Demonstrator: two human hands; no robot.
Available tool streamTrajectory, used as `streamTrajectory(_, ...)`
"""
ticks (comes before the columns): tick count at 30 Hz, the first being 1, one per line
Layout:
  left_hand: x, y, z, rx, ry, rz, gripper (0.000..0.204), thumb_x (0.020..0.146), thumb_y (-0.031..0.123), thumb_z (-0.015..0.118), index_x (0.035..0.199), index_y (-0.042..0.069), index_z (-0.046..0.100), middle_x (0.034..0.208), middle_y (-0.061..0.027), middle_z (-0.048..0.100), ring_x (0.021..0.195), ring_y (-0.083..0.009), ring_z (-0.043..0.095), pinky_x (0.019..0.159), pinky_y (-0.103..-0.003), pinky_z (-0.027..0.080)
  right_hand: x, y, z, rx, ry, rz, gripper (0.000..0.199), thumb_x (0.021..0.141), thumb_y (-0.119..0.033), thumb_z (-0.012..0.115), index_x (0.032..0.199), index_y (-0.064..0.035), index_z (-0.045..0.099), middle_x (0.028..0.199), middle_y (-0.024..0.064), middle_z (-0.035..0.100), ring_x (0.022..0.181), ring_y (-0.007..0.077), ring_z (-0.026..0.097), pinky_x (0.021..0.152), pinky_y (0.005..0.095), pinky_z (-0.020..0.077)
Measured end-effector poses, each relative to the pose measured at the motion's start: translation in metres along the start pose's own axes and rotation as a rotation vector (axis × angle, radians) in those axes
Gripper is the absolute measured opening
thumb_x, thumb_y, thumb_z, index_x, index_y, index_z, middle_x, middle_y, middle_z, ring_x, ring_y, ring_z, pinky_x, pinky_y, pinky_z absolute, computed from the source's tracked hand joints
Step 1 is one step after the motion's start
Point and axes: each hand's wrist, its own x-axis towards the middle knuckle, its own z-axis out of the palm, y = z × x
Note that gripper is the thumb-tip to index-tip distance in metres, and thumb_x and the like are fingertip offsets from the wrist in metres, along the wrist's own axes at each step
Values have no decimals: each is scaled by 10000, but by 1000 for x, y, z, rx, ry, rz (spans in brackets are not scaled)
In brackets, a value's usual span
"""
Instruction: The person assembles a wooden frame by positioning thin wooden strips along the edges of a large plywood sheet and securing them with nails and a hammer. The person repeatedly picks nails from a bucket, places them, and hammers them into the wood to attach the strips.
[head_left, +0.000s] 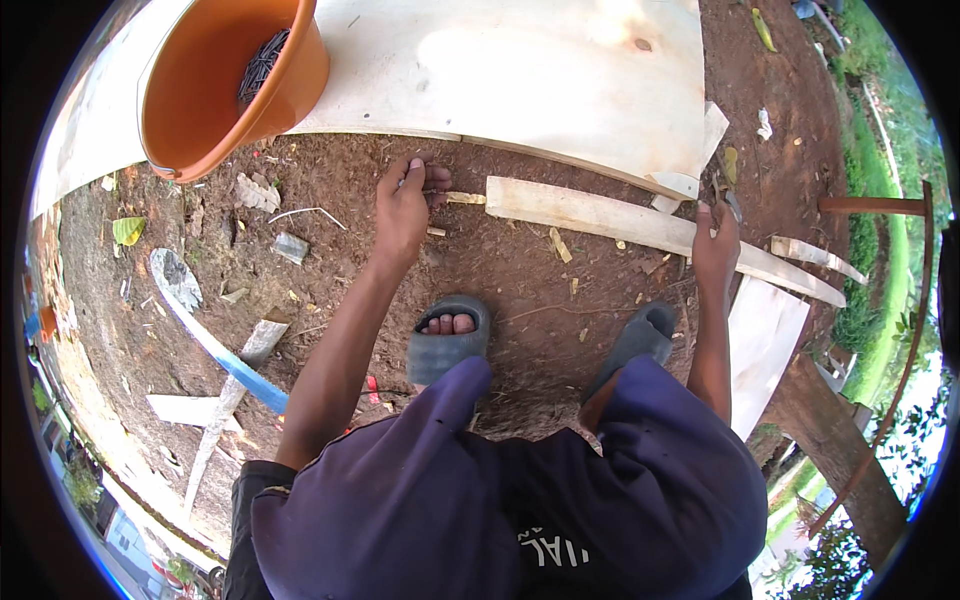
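A long pale wooden strip lies above the dirt in front of me, slanting down to the right. My left hand is just beyond its left end, beside the edge of a large pale plywood sheet. The left fingers are curled together with the thumb over them; anything in them is hidden. Over the strip's right part is my right hand, its fingers bent. A small dark metal piece shows at the right fingertips, its kind unclear. An orange bucket holding several nails stands on the sheet's left part.
On the ground at left lie a handsaw with a blue blade and a rough stick. A pale board lies at right, near a short offcut. A rusty metal bar stands at the right. My sandalled feet are below the strip.
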Motion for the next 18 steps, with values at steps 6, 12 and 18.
streamTrajectory(6,2,25,18,-341,-64,-196,458,1089,171,310,1416,-146,359,1313,-269,547,1213,-322,580,1047,-413,501,40,-17,27,407,-235,337,493,1035,-408,534,1291,5,622,1242,122,635,1112,218,602,972,390,484)
streamTrajectory(12,-5,31,41,-510,-158,-315,508,1087,167,298,1474,-161,260,1406,-315,470,1308,-368,513,1126,-436,459,47,2,33,773,-276,516,472,1029,-407,556,1339,-53,580,1301,54,582,1147,176,547,956,394,463)
streamTrajectory(18,-5,28,69,-541,-195,-397,505,1094,180,287,1473,-150,239,1422,-306,422,1326,-365,478,1141,-426,445,56,2,41,754,-301,423,391,1020,-387,586,1257,-81,639,1156,15,648,1015,130,586,862,341,472)
